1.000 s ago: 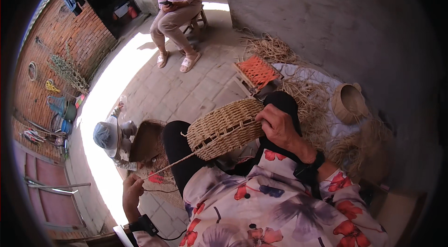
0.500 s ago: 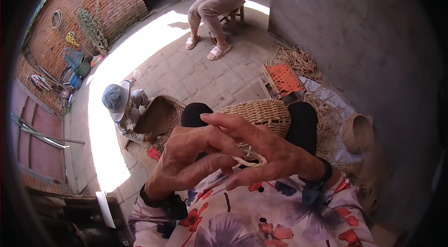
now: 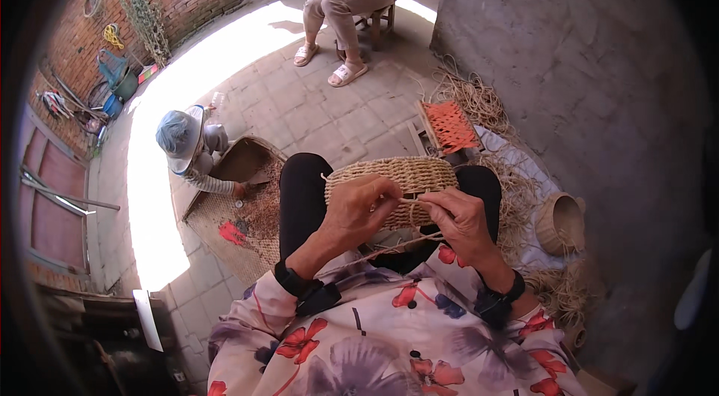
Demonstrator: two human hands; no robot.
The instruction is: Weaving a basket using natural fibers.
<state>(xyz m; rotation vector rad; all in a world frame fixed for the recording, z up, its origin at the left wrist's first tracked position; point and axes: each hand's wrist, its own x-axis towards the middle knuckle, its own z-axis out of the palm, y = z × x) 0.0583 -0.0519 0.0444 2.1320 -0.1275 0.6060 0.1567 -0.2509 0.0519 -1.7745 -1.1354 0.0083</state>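
Ideally, the left hand (image 3: 358,206) and right hand (image 3: 458,218), both pinching the tan twisted-fibre cord (image 3: 410,201), should tension it evenly against the oblong tan woven-fibre basket (image 3: 374,168).

A straw-colored woven piece (image 3: 389,169) sits between the two knees (image 3: 302,188). It is long and round at the corners, with bumpy rows going sideways. A small dark gap shows near its middle. A thin, pale cord (image 3: 389,249) crosses in front of it and slants down to the left.
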